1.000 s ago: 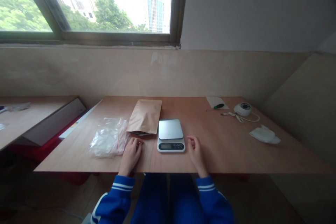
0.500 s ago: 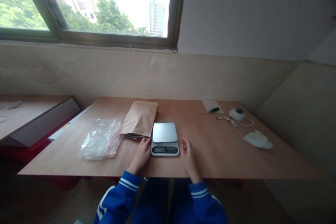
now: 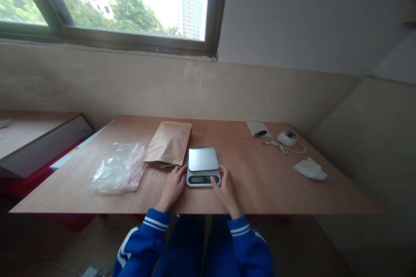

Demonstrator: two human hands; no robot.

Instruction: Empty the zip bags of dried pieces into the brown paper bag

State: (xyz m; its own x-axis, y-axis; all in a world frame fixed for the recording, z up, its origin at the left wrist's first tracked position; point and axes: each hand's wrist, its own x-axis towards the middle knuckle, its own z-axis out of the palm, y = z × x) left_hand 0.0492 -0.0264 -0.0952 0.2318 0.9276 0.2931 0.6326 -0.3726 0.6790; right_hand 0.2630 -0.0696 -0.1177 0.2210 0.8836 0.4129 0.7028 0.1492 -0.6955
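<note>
A digital kitchen scale [image 3: 203,159] with a silver plate and a dark display panel rests on the wooden table in front of me. My right hand [image 3: 225,187] is at its right side, the thumb on the button panel and the fingers along the edge. To the left of the scale, my left hand [image 3: 173,185] lies on the table with its fingers stretched forward, the tips close to the scale's left edge. Just beyond that hand lies a brown kraft paper pouch [image 3: 170,142], its mouth facing me and slightly parted.
Clear plastic zip bags [image 3: 118,169] lie on the left. At the back right are a green-handled screwdriver [image 3: 260,133] on white paper [image 3: 253,126], a white dome camera [image 3: 287,138] with its cable, and a crumpled white cloth or tissue [image 3: 310,169]. Another table [image 3: 35,132] stands at far left.
My right hand has moved left from beside the scale onto its right edge, with the thumb now on the buttons. My left hand stays by the scale. The view has shifted slightly.
</note>
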